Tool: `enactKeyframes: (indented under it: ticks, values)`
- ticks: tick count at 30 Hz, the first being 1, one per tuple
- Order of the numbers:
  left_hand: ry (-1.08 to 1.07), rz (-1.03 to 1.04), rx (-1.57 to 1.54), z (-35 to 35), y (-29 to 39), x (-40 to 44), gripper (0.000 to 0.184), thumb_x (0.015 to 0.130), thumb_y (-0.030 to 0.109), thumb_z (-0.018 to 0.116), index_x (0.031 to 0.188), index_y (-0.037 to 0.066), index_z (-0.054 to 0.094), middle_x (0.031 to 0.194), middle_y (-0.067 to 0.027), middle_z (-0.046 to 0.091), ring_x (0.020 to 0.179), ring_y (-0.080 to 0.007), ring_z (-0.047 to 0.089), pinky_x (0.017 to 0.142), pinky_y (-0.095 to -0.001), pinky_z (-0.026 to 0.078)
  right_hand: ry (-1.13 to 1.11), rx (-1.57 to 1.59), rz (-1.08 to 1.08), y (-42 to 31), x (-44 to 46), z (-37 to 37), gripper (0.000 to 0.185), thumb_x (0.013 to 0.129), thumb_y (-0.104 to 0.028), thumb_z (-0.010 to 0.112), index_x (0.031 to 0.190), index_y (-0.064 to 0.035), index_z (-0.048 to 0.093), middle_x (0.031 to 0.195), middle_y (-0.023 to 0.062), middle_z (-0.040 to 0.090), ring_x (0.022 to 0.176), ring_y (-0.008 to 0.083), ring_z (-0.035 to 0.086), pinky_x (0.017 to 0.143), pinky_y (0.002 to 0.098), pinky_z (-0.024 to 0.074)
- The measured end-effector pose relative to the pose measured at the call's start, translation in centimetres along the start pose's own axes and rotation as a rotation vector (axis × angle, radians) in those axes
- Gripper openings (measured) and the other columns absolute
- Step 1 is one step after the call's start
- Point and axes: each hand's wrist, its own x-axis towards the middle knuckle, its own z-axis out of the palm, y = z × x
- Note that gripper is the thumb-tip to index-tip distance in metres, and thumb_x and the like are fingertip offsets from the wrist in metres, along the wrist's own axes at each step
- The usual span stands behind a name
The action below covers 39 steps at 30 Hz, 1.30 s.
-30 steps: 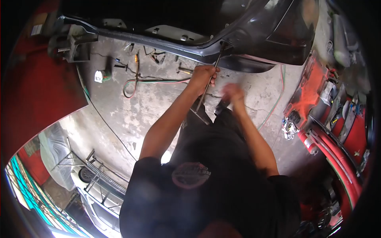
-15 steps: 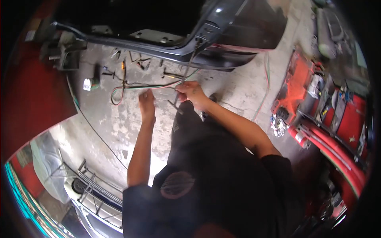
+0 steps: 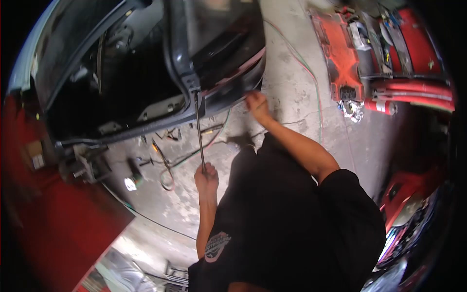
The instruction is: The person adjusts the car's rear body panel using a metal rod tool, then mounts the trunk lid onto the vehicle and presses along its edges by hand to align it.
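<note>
A long metal rod (image 3: 199,129) runs from the door pillar of a dark car body (image 3: 182,58) down to my left hand (image 3: 207,176). The fingers of that hand are closed round its lower end. To the right, my right hand (image 3: 258,106) is raised beside the car's lower side panel, away from the rod. Its fingers are smeared by motion, and whether they hold anything cannot be made out.
Hoses (image 3: 167,179) and small tools, one with an orange handle (image 3: 155,147), lie on the concrete floor by the car. A red floor jack (image 3: 343,58) stands at right near a fire extinguisher (image 3: 381,106). A red panel (image 3: 73,228) fills the lower left.
The view has turned and the car fills more of the upper left. My left hand now grips the rod's lower end; my right hand has left the rod and moved to the right.
</note>
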Motion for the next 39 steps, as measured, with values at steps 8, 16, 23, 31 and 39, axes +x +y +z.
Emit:
enactKeyframes:
  ticks: [8,16,23,31,39]
  values:
    - [0.151,-0.019,-0.043,3.8,1.2,-2.5,0.028,0.096,0.014,0.045,0.068,0.013,0.041,0.059,0.0033,0.034,0.047,-0.0090,0.035,0.038,-0.0242,0.028,0.672,0.042,-0.075,-1.8,13.2,-5.2,0.037,0.100,-0.026,0.049,0.122,0.0024,0.059,0.122,0.0235,0.060,0.115,0.0390,0.056,0.098,0.0422,0.0446]
    - [-0.016,-0.093,-0.220,3.3,0.8,-2.8,0.029,0.098,0.015,0.043,0.070,0.014,0.039,0.060,0.0039,0.034,0.046,-0.0081,0.035,0.039,-0.0246,0.030,0.867,0.300,0.048,0.7,14.2,-6.2,0.042,0.103,-0.024,0.041,0.133,0.0041,0.050,0.134,0.0249,0.050,0.125,0.0370,0.048,0.105,0.0419,0.0387]
    - [-0.132,0.004,-0.235,4.0,0.2,-2.5,0.030,0.104,0.022,0.040,0.078,0.009,0.045,0.063,0.0004,0.040,0.047,-0.0079,0.036,0.038,-0.0227,0.027,0.840,-0.155,-0.444,2.0,15.5,0.7,0.042,0.105,-0.028,0.034,0.131,0.0015,0.050,0.132,0.0210,0.052,0.120,0.0347,0.051,0.105,0.0445,0.0380]
    - [-0.159,0.163,-0.347,3.2,-3.3,-3.8,0.034,0.103,0.035,0.052,0.118,0.004,0.056,0.081,-0.0009,0.049,0.062,-0.0076,0.045,0.052,-0.0218,0.040,0.358,0.847,-0.339,-2.3,15.3,-1.6,0.046,0.080,-0.029,0.061,0.111,0.0050,0.063,0.108,0.0154,0.067,0.086,0.0243,0.068,0.070,0.0346,0.0588]
    - [-0.340,0.055,-0.406,4.1,-6.7,-4.1,0.050,0.101,0.040,0.054,0.137,0.006,0.049,0.085,0.0038,0.049,0.064,-0.0053,0.047,0.053,-0.0218,0.046,0.302,0.801,-0.142,-0.3,16.5,-2.7,0.054,0.089,-0.034,0.056,0.128,0.0037,0.053,0.126,0.0212,0.058,0.104,0.0331,0.065,0.088,0.0460,0.0598]
